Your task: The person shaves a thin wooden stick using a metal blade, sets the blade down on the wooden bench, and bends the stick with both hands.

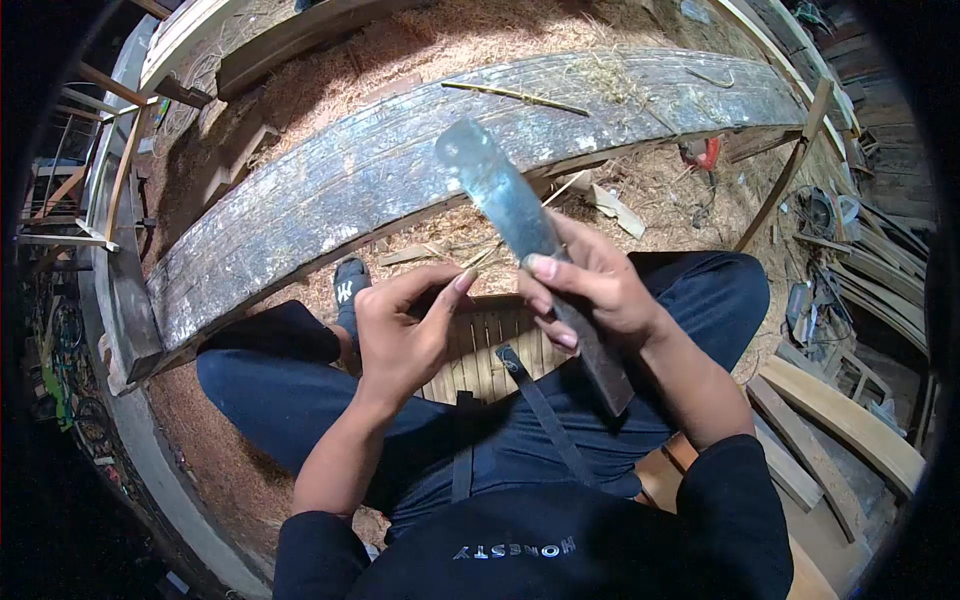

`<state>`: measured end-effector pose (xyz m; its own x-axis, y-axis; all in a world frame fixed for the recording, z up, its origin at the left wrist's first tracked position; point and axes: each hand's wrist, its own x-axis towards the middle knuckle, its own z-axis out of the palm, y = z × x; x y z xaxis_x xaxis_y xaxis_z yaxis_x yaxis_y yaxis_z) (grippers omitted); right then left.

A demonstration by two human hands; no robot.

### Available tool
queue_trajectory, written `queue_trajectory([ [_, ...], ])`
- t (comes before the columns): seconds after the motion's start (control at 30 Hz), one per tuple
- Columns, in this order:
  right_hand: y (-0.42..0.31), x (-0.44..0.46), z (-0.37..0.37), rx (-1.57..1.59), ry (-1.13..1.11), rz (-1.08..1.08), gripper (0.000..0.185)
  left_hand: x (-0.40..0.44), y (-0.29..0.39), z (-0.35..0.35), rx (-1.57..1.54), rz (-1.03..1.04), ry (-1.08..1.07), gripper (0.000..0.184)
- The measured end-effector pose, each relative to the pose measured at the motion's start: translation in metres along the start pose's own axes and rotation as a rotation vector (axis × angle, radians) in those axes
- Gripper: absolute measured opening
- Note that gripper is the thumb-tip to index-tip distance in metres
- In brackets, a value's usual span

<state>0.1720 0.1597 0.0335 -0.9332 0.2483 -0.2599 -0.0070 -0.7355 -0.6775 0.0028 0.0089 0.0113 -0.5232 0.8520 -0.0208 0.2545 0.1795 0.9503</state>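
Note:
My right hand (600,285) is wrapped round a broad-bladed knife (495,185), tilted up and to the left. Its shiny, round-ended part points away from me, and its dark end reaches down past my palm toward my thigh. To the left, my left hand (405,325) is closed in a pinch, with thin pale strips (482,257) at its thumb and fingertip. These look like split bamboo or fibre. Below both hands, between my legs, lies a slatted pale wooden or bamboo piece (470,350), with dark straps running from it toward my waist.
A long, weathered curved plank (300,210) spans the ground ahead, with a thin stick (515,98) on it. Wood shavings (400,50) cover the floor. A red-handled tool (705,153) lies beyond the plank's right end. Cut boards (850,415) are stacked at my right.

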Motion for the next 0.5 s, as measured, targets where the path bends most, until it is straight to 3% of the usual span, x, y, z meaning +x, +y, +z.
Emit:
queue_trajectory([
  [0.1, 0.017, 0.002, 0.011, -0.109, -0.027, 0.125, 0.033, 0.002, -0.001, 0.004, 0.022, 0.107, 0.039, 0.007],
  [0.23, -0.003, 0.001, 0.002, 0.037, -0.007, -0.023, 0.037, 0.001, 0.007, -0.003, 0.116, 0.147, 0.059, 0.007],
  [0.3, 0.003, 0.000, 0.002, 0.020, -0.003, -0.024, 0.040, 0.000, 0.008, -0.001, 0.092, 0.152, 0.073, 0.007],
  [0.37, 0.018, 0.002, 0.009, -0.040, -0.049, 0.108, 0.039, -0.001, 0.002, 0.003, 0.098, 0.172, 0.077, 0.007],
  [0.5, -0.003, -0.001, 0.003, 0.097, 0.033, -0.023, 0.037, -0.001, 0.008, 0.000, 0.087, 0.145, 0.081, 0.007],
])
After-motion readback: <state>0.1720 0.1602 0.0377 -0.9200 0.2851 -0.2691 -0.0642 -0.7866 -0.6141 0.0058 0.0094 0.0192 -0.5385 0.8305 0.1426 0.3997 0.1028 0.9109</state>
